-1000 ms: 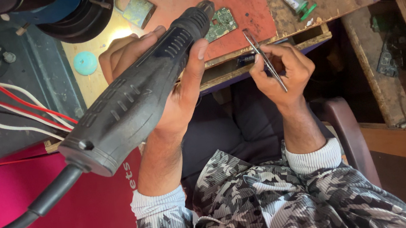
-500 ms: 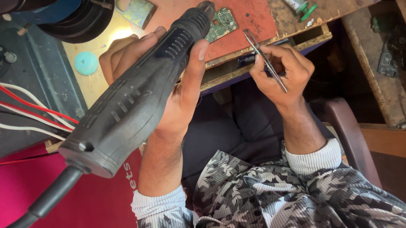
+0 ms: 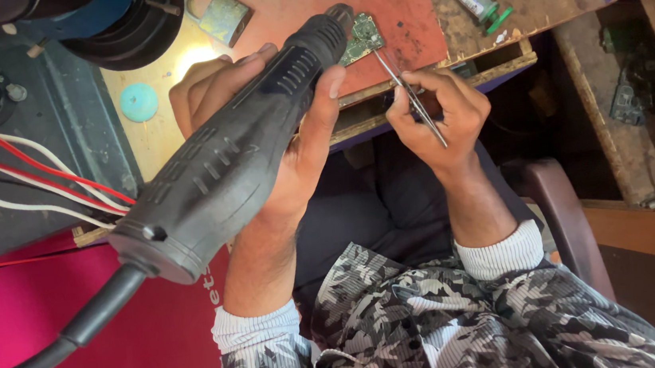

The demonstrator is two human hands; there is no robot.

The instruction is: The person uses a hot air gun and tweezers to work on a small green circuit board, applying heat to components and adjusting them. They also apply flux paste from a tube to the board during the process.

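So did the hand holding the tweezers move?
Yes, a little. The right hand and its tweezers slid left, toward the green circuit board, whose place near the padlock looks unchanged.

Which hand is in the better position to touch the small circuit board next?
Probably right: the right hand holds tweezers whose tips reach toward the board. The left hand is full with the hot-air gun.

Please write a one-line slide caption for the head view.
Left hand aims a black hot-air gun at a small green circuit board while the right hand steadies it with tweezers.
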